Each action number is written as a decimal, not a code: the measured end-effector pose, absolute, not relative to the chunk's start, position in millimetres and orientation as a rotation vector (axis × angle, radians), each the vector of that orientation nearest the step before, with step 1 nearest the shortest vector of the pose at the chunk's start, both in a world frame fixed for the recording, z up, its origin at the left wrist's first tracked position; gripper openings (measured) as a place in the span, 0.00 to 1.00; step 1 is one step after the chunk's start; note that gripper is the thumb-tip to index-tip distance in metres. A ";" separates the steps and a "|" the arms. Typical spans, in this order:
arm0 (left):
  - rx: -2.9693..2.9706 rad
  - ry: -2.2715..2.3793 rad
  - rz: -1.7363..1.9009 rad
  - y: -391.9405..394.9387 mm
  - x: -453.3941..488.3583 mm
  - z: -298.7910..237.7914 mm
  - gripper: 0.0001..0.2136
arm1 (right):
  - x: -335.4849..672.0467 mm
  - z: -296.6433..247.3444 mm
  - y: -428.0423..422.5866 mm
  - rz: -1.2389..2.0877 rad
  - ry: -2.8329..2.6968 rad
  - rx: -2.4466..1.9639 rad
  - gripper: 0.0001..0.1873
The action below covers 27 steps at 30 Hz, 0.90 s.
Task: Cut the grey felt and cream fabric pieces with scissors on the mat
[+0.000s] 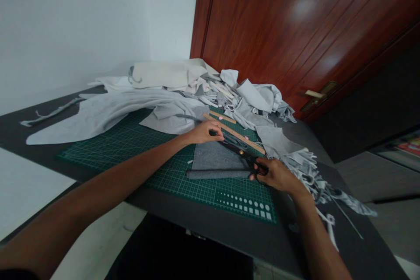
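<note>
The left hand (204, 132) presses a wooden ruler (238, 135) onto grey felt (216, 159), near but apart from the right hand (276, 176), which grips black scissors (239, 151). Both arms reach forward over a green cutting mat (131, 148) on a dark worktop (203, 227); fabric scraps (256, 100) heap against a wooden door (278, 30).

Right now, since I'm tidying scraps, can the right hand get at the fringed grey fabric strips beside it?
Probably yes: the fringed grey fabric strips lie just past the right hand, nothing between, though it holds black scissors.
</note>
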<state>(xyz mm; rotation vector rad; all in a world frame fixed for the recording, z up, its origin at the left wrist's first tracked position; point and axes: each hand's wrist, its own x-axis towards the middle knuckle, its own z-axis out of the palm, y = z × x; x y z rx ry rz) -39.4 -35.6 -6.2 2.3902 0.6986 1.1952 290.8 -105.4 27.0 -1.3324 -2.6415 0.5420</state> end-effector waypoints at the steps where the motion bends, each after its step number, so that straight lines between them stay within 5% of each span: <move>1: 2.389 0.699 1.192 -35.6 -39.2 -6.6 0.06 | 290.7 27.1 -105.4 0.548 -2.646 -1.326 0.16; 9: 2.300 0.736 1.022 -33.0 -42.1 -12.2 0.07 | 291.4 26.3 -103.8 0.597 -2.643 -1.291 0.16; 14: 2.314 0.792 0.820 -35.4 -52.9 -10.6 0.21 | 294.8 23.7 -101.5 0.635 -2.638 -1.289 0.16; 27: 2.201 0.796 0.840 -29.9 -68.1 -11.1 0.07 | 294.4 24.6 -102.8 0.720 -2.605 -1.303 0.16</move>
